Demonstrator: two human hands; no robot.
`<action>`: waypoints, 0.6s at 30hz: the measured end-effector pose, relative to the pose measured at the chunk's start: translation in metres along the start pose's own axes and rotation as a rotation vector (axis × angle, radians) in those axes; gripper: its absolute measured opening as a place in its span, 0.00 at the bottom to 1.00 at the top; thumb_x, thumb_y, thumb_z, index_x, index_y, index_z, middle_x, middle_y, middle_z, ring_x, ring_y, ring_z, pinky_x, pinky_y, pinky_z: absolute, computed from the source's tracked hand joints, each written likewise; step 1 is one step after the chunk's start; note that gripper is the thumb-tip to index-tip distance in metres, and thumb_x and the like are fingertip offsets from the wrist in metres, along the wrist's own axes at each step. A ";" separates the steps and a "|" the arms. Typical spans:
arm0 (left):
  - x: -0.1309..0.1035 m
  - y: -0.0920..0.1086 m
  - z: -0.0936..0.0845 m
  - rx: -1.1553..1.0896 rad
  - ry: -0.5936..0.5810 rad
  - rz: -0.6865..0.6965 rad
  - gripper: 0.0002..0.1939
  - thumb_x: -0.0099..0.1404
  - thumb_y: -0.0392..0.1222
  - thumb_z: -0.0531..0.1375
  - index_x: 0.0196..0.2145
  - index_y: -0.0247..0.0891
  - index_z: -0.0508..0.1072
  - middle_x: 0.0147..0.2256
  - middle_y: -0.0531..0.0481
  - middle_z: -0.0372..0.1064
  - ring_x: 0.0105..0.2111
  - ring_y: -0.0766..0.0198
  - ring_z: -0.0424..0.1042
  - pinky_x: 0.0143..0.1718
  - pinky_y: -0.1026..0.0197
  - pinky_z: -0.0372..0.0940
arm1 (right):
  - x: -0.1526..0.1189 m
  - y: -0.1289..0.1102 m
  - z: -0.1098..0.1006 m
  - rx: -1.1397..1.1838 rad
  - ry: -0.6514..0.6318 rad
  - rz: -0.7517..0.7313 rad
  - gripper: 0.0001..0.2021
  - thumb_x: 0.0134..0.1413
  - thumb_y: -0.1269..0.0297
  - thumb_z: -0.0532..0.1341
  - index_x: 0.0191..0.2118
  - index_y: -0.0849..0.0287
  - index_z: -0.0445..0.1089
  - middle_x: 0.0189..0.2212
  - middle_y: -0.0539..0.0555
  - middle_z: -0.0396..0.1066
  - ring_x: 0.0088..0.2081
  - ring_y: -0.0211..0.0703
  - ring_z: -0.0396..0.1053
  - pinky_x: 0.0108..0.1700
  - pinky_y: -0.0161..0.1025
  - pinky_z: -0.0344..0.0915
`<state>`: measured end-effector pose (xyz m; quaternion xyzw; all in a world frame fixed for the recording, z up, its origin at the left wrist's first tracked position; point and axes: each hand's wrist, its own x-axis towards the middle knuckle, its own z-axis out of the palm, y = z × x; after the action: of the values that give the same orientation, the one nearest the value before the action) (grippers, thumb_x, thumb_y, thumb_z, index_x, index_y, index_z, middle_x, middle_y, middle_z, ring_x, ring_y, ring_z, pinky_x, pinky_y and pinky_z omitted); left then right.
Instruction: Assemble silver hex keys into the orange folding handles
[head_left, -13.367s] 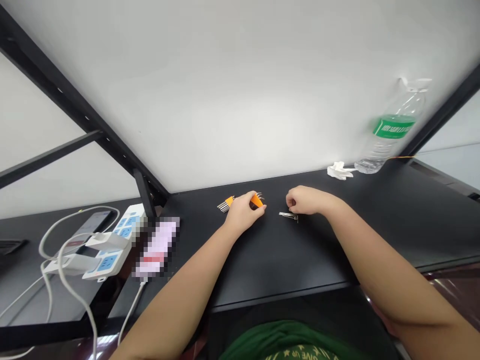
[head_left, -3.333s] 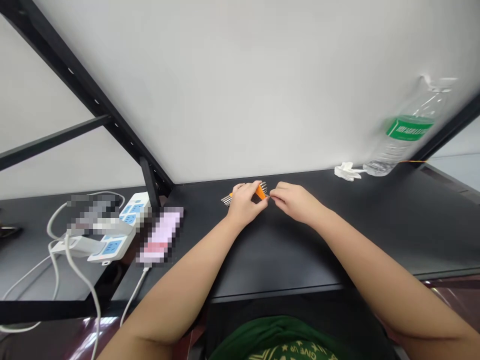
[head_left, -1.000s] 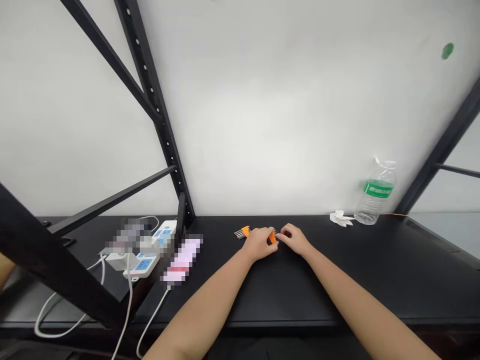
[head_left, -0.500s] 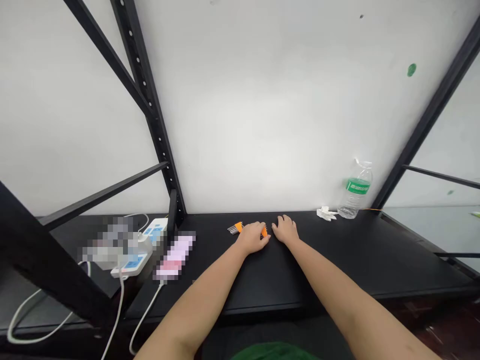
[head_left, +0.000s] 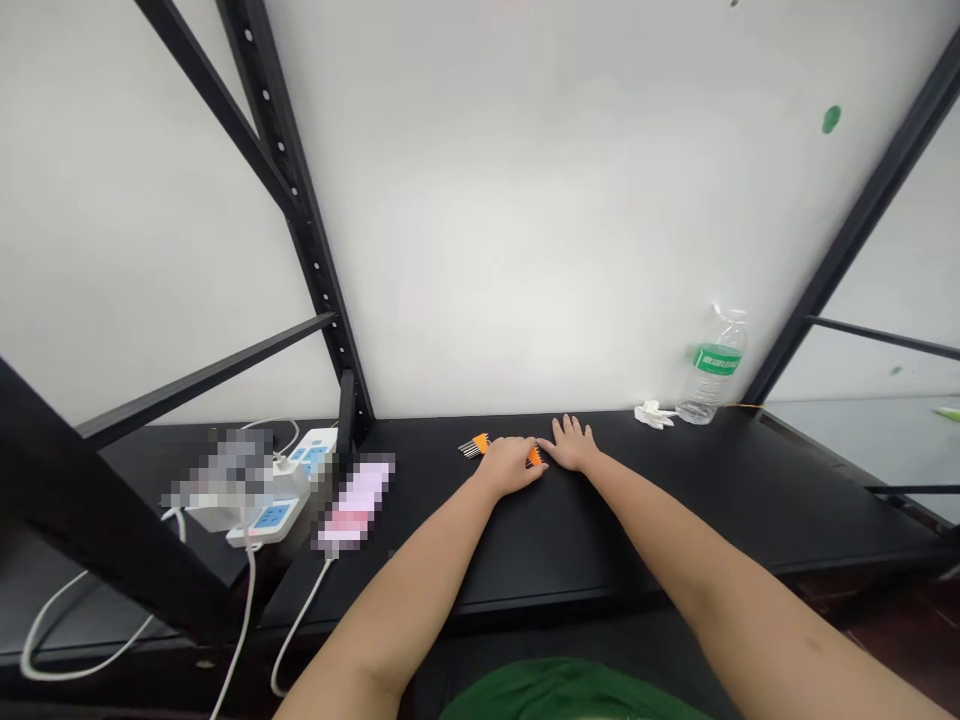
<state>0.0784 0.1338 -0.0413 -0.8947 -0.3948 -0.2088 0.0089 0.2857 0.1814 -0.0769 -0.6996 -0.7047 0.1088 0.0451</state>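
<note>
On the black tabletop (head_left: pixel 450 520), a bundle of thin, light sticks with orange parts (head_left: pixel 480 443) lies partly under my left hand (head_left: pixel 510 465). Its sticks point out to the left, and more orange with a jagged edge shows by my left thumb; my palm and fingers hide the middle. The left fingers are curled over it, closed. Just to the right, my right hand (head_left: pixel 573 446) is open, fingers spread toward the wall. Its thumb reaches to the bundle's right end; whether they touch I cannot tell.
To the right, a clear plastic bottle (head_left: pixel 712 375) with a green label stands by the wall, beside a crumpled white tissue (head_left: pixel 654 414). At left are a blurred phone (head_left: pixel 356 505) on a white cable and a power strip (head_left: pixel 274 515). Black metal posts (head_left: pixel 319 270) frame the table.
My right fingers have spread apart and its thumb has stretched left toward the bundle. My left hand stays over the bundle. The camera view has shifted slightly.
</note>
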 end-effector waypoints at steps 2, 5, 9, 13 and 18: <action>0.001 -0.002 0.001 -0.006 -0.002 -0.002 0.17 0.66 0.55 0.63 0.44 0.38 0.75 0.38 0.43 0.77 0.41 0.50 0.77 0.45 0.52 0.70 | 0.000 0.001 0.000 -0.001 0.002 -0.019 0.50 0.64 0.29 0.38 0.77 0.66 0.39 0.76 0.68 0.29 0.76 0.65 0.27 0.71 0.67 0.28; 0.003 -0.007 0.004 -0.019 -0.001 -0.001 0.19 0.68 0.51 0.62 0.52 0.38 0.72 0.44 0.40 0.77 0.46 0.48 0.77 0.49 0.49 0.70 | -0.002 0.003 -0.002 -0.001 0.005 -0.060 0.49 0.64 0.30 0.39 0.77 0.65 0.40 0.76 0.67 0.29 0.76 0.65 0.26 0.71 0.69 0.27; 0.006 -0.013 0.010 -0.062 0.002 -0.008 0.24 0.70 0.45 0.62 0.60 0.38 0.66 0.55 0.37 0.72 0.55 0.48 0.73 0.58 0.48 0.68 | -0.005 0.005 -0.005 -0.005 -0.008 -0.133 0.47 0.64 0.30 0.42 0.77 0.61 0.42 0.77 0.64 0.32 0.76 0.63 0.27 0.71 0.69 0.28; 0.006 -0.014 0.015 -0.117 0.010 -0.037 0.25 0.70 0.43 0.61 0.62 0.39 0.65 0.58 0.38 0.71 0.57 0.49 0.72 0.59 0.48 0.68 | -0.013 0.006 -0.005 -0.009 -0.018 -0.199 0.47 0.66 0.32 0.41 0.77 0.65 0.41 0.76 0.67 0.30 0.76 0.61 0.27 0.72 0.66 0.28; 0.007 -0.014 0.017 -0.166 0.052 -0.085 0.27 0.71 0.45 0.61 0.64 0.37 0.64 0.59 0.37 0.69 0.59 0.49 0.71 0.62 0.47 0.66 | -0.036 0.004 0.002 0.022 -0.026 -0.315 0.49 0.63 0.29 0.43 0.77 0.62 0.43 0.76 0.63 0.32 0.76 0.59 0.29 0.74 0.60 0.30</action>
<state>0.0787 0.1518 -0.0561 -0.8691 -0.4135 -0.2639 -0.0639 0.2900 0.1451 -0.0763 -0.5785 -0.8051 0.1168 0.0601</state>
